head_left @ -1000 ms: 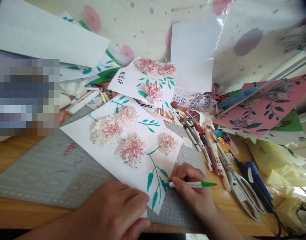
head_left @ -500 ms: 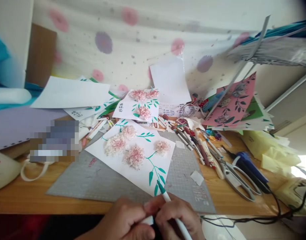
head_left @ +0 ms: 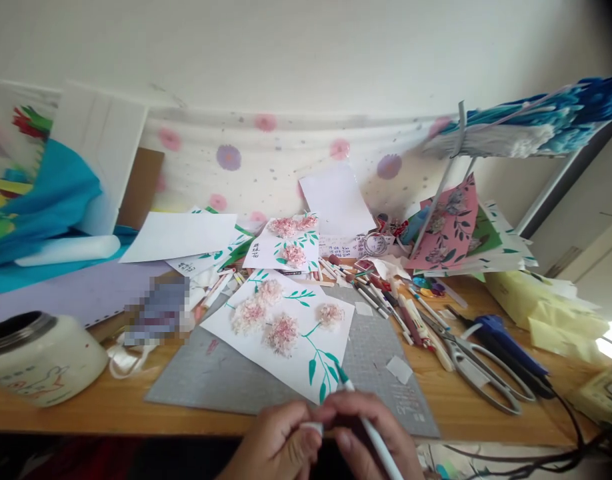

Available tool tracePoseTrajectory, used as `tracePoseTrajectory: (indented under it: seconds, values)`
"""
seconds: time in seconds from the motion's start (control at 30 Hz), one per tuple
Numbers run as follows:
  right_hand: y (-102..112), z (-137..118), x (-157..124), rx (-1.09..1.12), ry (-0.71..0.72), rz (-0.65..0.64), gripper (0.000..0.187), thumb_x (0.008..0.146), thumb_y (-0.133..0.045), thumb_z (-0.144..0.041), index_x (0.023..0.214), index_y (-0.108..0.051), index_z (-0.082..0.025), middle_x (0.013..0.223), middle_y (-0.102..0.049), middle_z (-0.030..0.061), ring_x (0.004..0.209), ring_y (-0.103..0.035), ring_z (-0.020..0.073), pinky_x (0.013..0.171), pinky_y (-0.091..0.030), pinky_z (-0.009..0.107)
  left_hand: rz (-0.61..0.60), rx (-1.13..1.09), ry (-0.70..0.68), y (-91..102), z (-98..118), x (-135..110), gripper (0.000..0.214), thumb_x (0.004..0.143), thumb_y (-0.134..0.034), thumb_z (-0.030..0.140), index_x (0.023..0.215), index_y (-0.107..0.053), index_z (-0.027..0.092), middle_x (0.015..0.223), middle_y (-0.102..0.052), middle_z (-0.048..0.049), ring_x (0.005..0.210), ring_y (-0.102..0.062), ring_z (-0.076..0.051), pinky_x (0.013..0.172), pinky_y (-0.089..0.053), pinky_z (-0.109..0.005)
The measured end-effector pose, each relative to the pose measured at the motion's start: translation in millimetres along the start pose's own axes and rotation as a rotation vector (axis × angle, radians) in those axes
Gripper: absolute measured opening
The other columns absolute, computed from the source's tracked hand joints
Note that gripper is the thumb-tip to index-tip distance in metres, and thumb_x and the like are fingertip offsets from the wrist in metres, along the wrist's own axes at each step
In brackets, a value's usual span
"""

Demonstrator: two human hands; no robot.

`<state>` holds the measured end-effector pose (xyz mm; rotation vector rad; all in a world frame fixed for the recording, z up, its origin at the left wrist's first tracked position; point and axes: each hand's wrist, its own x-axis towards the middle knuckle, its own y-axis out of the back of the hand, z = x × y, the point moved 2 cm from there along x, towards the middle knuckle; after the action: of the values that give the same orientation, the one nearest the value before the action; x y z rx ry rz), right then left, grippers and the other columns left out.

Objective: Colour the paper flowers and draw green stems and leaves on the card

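Observation:
My right hand [head_left: 373,430] is closed round a white marker with a green tip [head_left: 366,421], whose tip points up and away from me at the near edge of the desk. My left hand [head_left: 279,445] is closed beside it, pinching a small white piece [head_left: 312,427] that looks like the marker's cap. Both hands touch each other just in front of a white sheet [head_left: 291,337] with pink paper flowers and green painted leaves. That sheet lies on a grey cutting mat [head_left: 226,380].
A second flower sheet [head_left: 286,248] lies further back. Pens and markers [head_left: 386,303], scissors [head_left: 479,373] and a blue-handled tool [head_left: 506,343] lie to the right. A cream jar [head_left: 39,360] stands at the left. Papers and a pink card [head_left: 451,227] pile up behind.
The view has tilted up and pulled back from the desk. My right hand left the sheet with the marker, and both hands came together at the desk's near edge.

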<state>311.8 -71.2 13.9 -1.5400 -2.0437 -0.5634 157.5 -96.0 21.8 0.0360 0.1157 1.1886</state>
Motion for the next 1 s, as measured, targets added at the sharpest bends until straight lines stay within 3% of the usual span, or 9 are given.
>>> tracePoseTrajectory:
  seconds: [0.1,0.23,0.47,0.73,0.87,1.0]
  values:
    - [5,0,10,-0.137,-0.035,0.003,0.023,0.099,-0.049,-0.025,0.121,-0.056,-0.028,0.100,-0.071,0.0081,0.086,-0.071,0.0187,0.075,-0.059,0.029,0.071,-0.011,0.017,-1.4,1,0,0.062,0.089,-0.038,0.077,0.085,-0.051,0.017,0.053,-0.051,0.0020,0.040,-0.036,-0.009,0.041,-0.026,-0.018]
    - [8,1,24,-0.345,0.002,-0.053,0.037,0.095,-0.047,-0.012,0.129,-0.049,-0.026,0.105,-0.065,0.0083,0.092,-0.069,0.0187,0.077,-0.058,0.031,0.090,-0.018,0.027,-3.9,3,-5,0.062,0.090,-0.040,0.075,0.089,-0.053,0.014,0.060,-0.059,-0.0024,0.043,-0.042,-0.010,0.043,-0.031,-0.019]
    - [1,2,40,-0.565,0.155,0.157,0.033,0.091,-0.047,-0.006,0.120,-0.047,-0.022,0.096,-0.059,0.0060,0.082,-0.065,0.0185,0.072,-0.055,0.034,0.096,-0.019,0.017,-8.3,1,-13,0.063,0.091,-0.038,0.074,0.090,-0.054,0.014,0.058,-0.061,-0.0033,0.040,-0.042,-0.009,0.041,-0.030,-0.019]
    - [-14,-2,37,-0.730,0.255,0.213,0.035,0.088,-0.045,-0.003,0.118,-0.051,-0.020,0.105,-0.062,0.0109,0.096,-0.065,0.0227,0.074,-0.056,0.034,0.131,-0.061,0.002,-18.3,-9,-9,0.062,0.090,-0.036,0.077,0.085,-0.049,0.016,0.054,-0.058,-0.0024,0.038,-0.040,-0.008,0.038,-0.026,-0.017]
    - [-12,-3,32,-0.740,0.266,0.210,0.039,0.085,-0.044,-0.001,0.116,-0.056,-0.021,0.100,-0.073,0.0071,0.089,-0.071,0.0211,0.075,-0.058,0.032,0.219,-0.060,-0.003,-18.9,-14,-10,0.059,0.092,-0.031,0.075,0.083,-0.045,0.019,0.051,-0.054,0.0006,0.036,-0.038,-0.009,0.038,-0.023,-0.018]
    - [-12,-5,27,-0.694,0.335,0.217,0.032,0.081,-0.045,0.001,0.099,-0.057,-0.024,0.092,-0.078,0.0029,0.085,-0.074,0.0200,0.077,-0.060,0.032,0.257,0.007,-0.036,-18.3,-15,-8,0.055,0.096,-0.030,0.070,0.079,-0.044,0.020,0.046,-0.051,0.0024,0.035,-0.034,-0.009,0.037,-0.023,-0.019]
